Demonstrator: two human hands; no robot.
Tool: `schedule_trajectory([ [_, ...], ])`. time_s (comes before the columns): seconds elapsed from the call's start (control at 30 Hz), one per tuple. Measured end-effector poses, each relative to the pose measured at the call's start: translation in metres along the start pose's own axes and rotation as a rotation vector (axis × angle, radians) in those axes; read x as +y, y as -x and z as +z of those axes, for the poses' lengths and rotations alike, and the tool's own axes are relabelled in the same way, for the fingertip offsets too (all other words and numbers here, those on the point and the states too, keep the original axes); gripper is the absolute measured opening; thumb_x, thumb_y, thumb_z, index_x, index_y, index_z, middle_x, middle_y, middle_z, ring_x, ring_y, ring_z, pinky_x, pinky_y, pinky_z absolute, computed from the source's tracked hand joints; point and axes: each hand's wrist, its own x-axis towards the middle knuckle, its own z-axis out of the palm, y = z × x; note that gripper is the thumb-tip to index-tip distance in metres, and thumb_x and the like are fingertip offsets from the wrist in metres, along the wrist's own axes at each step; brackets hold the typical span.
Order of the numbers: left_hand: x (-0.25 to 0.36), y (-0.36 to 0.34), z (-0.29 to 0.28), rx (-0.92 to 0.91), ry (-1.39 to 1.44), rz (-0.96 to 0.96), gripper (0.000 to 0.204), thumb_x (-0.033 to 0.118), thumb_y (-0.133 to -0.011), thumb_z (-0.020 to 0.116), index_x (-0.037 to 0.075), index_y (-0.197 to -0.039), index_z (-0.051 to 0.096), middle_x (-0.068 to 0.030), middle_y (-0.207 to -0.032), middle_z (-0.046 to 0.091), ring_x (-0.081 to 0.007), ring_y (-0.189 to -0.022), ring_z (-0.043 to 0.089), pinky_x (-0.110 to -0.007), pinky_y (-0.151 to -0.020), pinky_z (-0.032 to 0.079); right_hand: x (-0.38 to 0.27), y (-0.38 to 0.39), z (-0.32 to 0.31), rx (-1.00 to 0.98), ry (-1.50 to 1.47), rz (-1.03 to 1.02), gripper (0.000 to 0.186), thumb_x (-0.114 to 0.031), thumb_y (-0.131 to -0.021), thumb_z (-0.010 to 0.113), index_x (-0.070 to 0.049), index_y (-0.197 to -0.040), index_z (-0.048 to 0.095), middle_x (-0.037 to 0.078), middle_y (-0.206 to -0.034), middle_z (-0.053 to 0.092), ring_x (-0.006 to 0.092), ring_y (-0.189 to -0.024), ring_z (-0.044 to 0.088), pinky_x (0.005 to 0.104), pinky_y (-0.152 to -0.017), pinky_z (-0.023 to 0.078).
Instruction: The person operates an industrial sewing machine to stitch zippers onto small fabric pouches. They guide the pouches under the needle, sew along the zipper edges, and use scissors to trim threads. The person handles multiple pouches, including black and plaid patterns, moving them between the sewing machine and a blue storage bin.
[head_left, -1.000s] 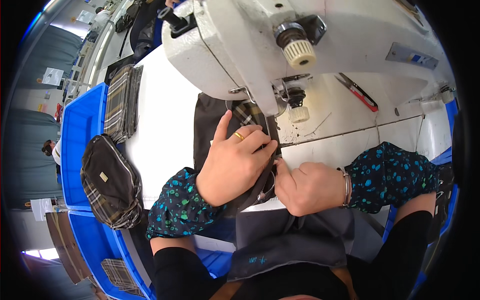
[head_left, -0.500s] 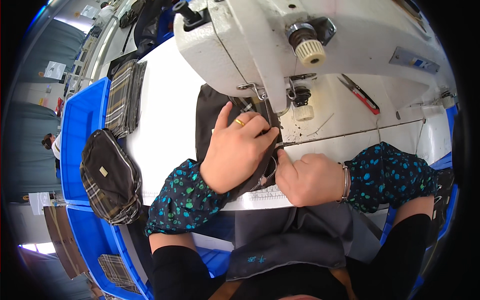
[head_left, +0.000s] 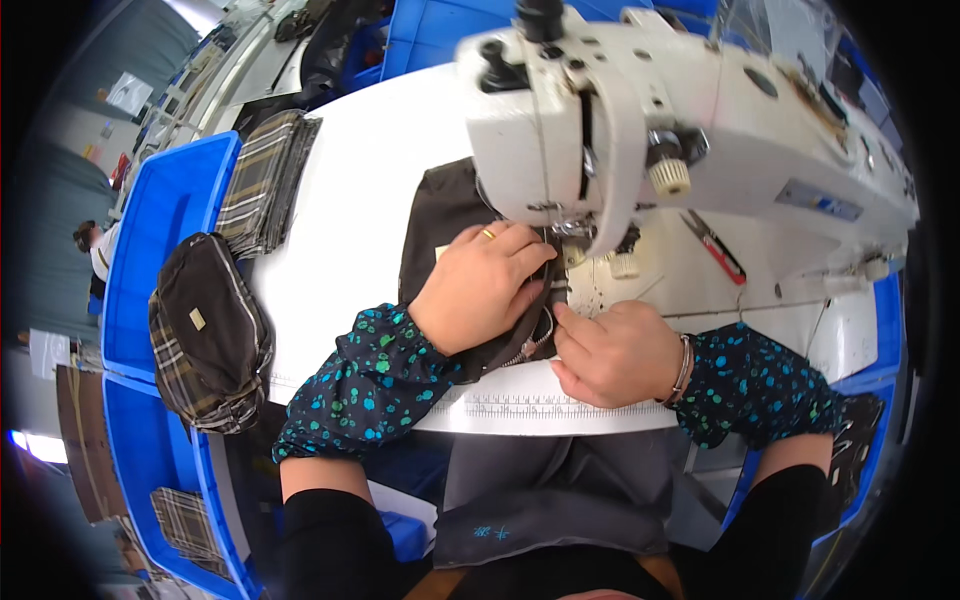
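A white sewing machine [head_left: 735,140] stands over a dark brown fabric piece [head_left: 425,210] with a zipper [head_left: 530,347] and a bit of plaid mostly hidden. My left hand [head_left: 480,280], ringed, rests on the fabric just left of the presser foot [head_left: 572,228], fingers bent and together, gripping the zipper strip. My right hand [head_left: 615,350], with a bracelet at the wrist, has curled fingers and pinches the fabric's edge beside the zipper. Both forearms wear speckled sleeve covers.
A dark plaid pouch [head_left: 205,330] and stacked plaid panels [head_left: 255,180] lie at left, beside blue bins [head_left: 140,290]. Red-handled snips [head_left: 715,248] lie right of the needle area on the white table [head_left: 340,220]. A person [head_left: 97,250] sits at far left.
The head view has shifted, showing more of the machine's top and bins behind it. My left fingers have drawn in toward the presser foot; the outstretched index finger is now bent.
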Motion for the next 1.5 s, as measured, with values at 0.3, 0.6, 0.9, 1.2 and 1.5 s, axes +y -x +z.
schedule_trajectory([
  [0.3,-0.007,0.005,-0.002,-0.012,-0.026,-0.003,0.033,0.021,-0.086,0.077,0.005,-0.111,0.064,-0.0104,-0.109,0.06,-0.0294,-0.107,0.061,-0.042,-0.09,0.052,0.011,-0.008,0.01,-0.01,-0.036,0.306,0.043,-0.013,-0.083,0.073,-0.001,-0.124,0.067,0.009,-0.128,0.063,0.0204,-0.067,0.068,0.0344,-0.059,0.054],
  [0.6,-0.063,0.003,-0.036,0.312,0.057,-0.157,0.018,0.017,-0.082,0.082,0.006,-0.087,0.069,-0.0118,-0.092,0.061,-0.0353,-0.093,0.06,-0.044,-0.084,0.051,0.005,-0.005,0.008,-0.078,-0.166,0.094,0.013,-0.014,-0.083,0.07,-0.009,-0.087,0.059,0.004,-0.087,0.053,0.0206,-0.066,0.063,0.0369,-0.053,0.051],
  [0.9,-0.019,0.007,-0.038,0.331,0.009,0.026,0.018,-0.006,-0.075,0.071,0.008,-0.083,0.064,-0.0082,-0.091,0.06,-0.0329,-0.09,0.061,-0.043,-0.08,0.05,0.003,0.0,0.011,0.02,-0.071,0.025,0.014,-0.012,-0.08,0.068,-0.008,-0.093,0.068,0.002,-0.085,0.055,0.0163,-0.066,0.063,0.034,-0.051,0.051],
  [1.2,0.022,0.023,-0.022,-0.137,0.089,0.107,0.046,0.009,-0.079,0.076,0.009,-0.121,0.06,-0.0039,-0.113,0.065,-0.0261,-0.113,0.066,-0.065,-0.115,0.031,0.006,-0.003,0.001,0.248,0.083,0.031,0.021,-0.009,-0.079,0.074,-0.006,-0.099,0.076,-0.003,-0.076,0.063,0.0141,-0.053,0.059,0.0299,-0.048,0.047],
  [1.5,0.018,0.014,-0.034,-0.125,0.163,0.109,0.039,0.016,-0.09,0.068,0.009,-0.128,0.06,-0.0055,-0.108,0.069,-0.026,-0.11,0.061,-0.062,-0.113,0.03,0.013,0.003,-0.002,0.33,0.124,0.059,0.026,-0.007,-0.078,0.079,-0.006,-0.104,0.075,-0.002,-0.081,0.067,0.0123,-0.055,0.062,0.0286,-0.048,0.046],
])
